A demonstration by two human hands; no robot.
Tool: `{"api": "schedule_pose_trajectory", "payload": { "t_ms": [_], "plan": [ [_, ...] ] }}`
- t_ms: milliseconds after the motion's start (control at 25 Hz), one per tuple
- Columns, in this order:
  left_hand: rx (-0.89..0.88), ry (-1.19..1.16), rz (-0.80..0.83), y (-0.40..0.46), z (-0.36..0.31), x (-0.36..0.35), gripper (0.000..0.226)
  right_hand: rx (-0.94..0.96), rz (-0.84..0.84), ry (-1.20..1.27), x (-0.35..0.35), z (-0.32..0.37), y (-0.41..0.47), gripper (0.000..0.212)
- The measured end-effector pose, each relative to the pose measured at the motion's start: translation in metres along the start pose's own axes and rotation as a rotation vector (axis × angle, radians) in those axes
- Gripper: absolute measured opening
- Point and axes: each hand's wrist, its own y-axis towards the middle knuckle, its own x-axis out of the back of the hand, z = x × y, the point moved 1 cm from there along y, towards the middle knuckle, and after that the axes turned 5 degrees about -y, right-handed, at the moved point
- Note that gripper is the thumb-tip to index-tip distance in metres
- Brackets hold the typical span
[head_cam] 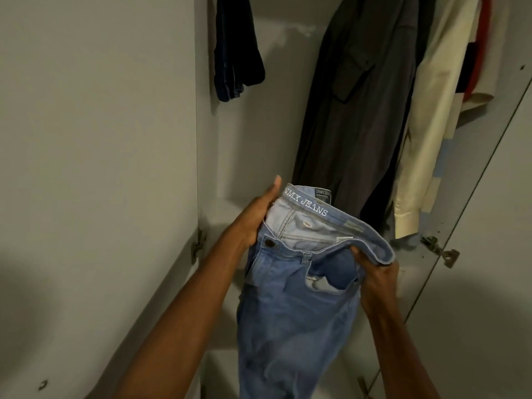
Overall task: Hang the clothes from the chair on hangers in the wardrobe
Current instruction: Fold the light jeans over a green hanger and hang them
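I hold a pair of light blue jeans point(293, 306) by the waistband in front of the open wardrobe. My left hand point(256, 214) grips the waistband's left end, thumb up along its edge. My right hand point(377, 277) grips the right end, fingers curled under the folded band. The waistband gapes open toward me, showing a brand label and white lettering inside. The legs hang down out of view. No hanger shows in either hand.
Inside the wardrobe hang a dark navy garment point(236, 53) at top left, a long dark grey garment point(362, 110), and a cream shirt point(426, 133) beside it. The left door point(98, 139) and right door point(489, 197) stand open, hinges showing.
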Motion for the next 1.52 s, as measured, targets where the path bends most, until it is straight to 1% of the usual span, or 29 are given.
{"api": "schedule_pose_trajectory", "payload": {
  "t_ms": [40,80,160,240,320,360,400,440,520,560,640,720,760,800,840,880,960,1040,1080,1120,1160,1200,1240,1280,1360,1400,1440,1480,1520],
  "plan": [
    [0.036,-0.050,-0.002,0.005,-0.004,0.001,0.074,-0.018,0.027,0.033,0.001,-0.003,0.009,0.033],
    [0.071,-0.056,-0.040,0.011,-0.008,0.005,0.063,-0.037,0.064,0.072,0.003,-0.005,0.018,0.036],
    [0.106,0.105,-0.181,0.025,-0.012,0.012,0.032,-0.080,0.134,0.144,0.007,-0.007,0.034,0.040],
    [0.075,0.302,-0.355,0.037,-0.016,0.020,0.018,-0.031,0.232,0.168,0.010,-0.009,0.049,0.038],
    [0.009,0.388,-0.486,0.049,-0.020,0.028,0.015,0.038,0.301,0.145,0.012,-0.014,0.063,0.043],
    [-0.013,0.406,-0.556,0.053,-0.022,0.030,0.013,0.040,0.293,0.128,0.015,-0.019,0.071,0.041],
    [-0.024,0.408,-0.616,0.056,-0.023,0.032,0.012,0.018,0.275,0.128,0.018,-0.023,0.078,0.035],
    [-0.020,0.401,-0.656,0.058,-0.024,0.034,0.013,-0.026,0.247,0.137,0.024,-0.027,0.086,0.035],
    [-0.006,0.426,-0.722,0.062,-0.023,0.039,0.011,-0.121,0.224,0.163,0.036,-0.031,0.101,0.056],
    [0.003,0.509,-0.758,0.064,-0.022,0.043,0.010,-0.138,0.233,0.181,0.041,-0.027,0.110,0.065],
    [0.052,0.762,-0.824,0.064,-0.021,0.055,0.018,-0.138,0.287,0.199,0.043,-0.013,0.124,0.072],
    [0.112,1.015,-0.887,0.068,-0.011,0.059,0.022,-0.072,0.377,0.223,0.052,-0.002,0.139,0.068],
    [0.131,1.159,-0.936,0.067,-0.008,0.068,0.024,-0.043,0.424,0.239,0.047,0.004,0.143,0.058],
    [0.143,1.266,-0.986,0.068,-0.003,0.073,0.028,-0.027,0.446,0.258,0.044,0.008,0.149,0.044],
    [0.138,1.306,-1.026,0.071,0.005,0.076,0.031,-0.025,0.437,0.263,0.045,0.007,0.156,0.029],
    [0.102,1.288,-1.041,0.073,0.014,0.080,0.032,-0.021,0.400,0.235,0.048,0.004,0.163,0.020],
    [-0.031,1.171,-1.097,0.071,0.032,0.085,0.032,-0.031,0.334,0.160,0.053,-0.002,0.175,0.017],
    [-0.140,0.912,-1.175,0.064,0.040,0.091,0.033,-0.058,0.289,0.129,0.060,-0.006,0.184,0.012],
    [-0.163,0.703,-1.172,0.062,0.043,0.092,0.032,-0.097,0.255,0.130,0.064,-0.007,0.188,0.011],
    [-0.168,0.488,-1.117,0.061,0.049,0.091,0.029,-0.138,0.214,0.145,0.067,-0.009,0.192,0.011],
    [-0.119,0.354,-1.024,0.061,0.057,0.087,0.025,-0.161,0.183,0.151,0.069,-0.010,0.196,0.013],
    [-0.022,0.319,-0.911,0.063,0.070,0.081,0.020,-0.168,0.177,0.146,0.068,-0.011,0.197,0.016],
    [0.050,0.365,-0.788,0.064,0.089,0.074,0.013,-0.156,0.200,0.130,0.064,-0.011,0.197,0.016],
    [0.063,0.428,-0.645,0.064,0.111,0.065,0.008,-0.126,0.236,0.095,0.057,-0.010,0.194,0.018],
    [0.035,0.519,-0.349,0.061,0.158,0.041,0.038,-0.055,0.300,-0.011,0.038,-0.006,0.187,0.024],
    [0.037,0.507,-0.228,0.059,0.180,0.027,0.055,-0.035,0.320,-0.049,0.028,-0.005,0.185,0.027],
    [0.045,0.481,-0.144,0.058,0.199,0.014,0.069,-0.010,0.328,-0.078,0.018,-0.004,0.184,0.032],
    [0.047,0.466,-0.101,0.059,0.211,0.001,0.080,0.027,0.324,-0.118,0.009,-0.002,0.183,0.037],
    [0.028,0.454,-0.097,0.060,0.217,-0.011,0.089,0.068,0.311,-0.162,0.001,-0.002,0.183,0.045]
  ]
}}
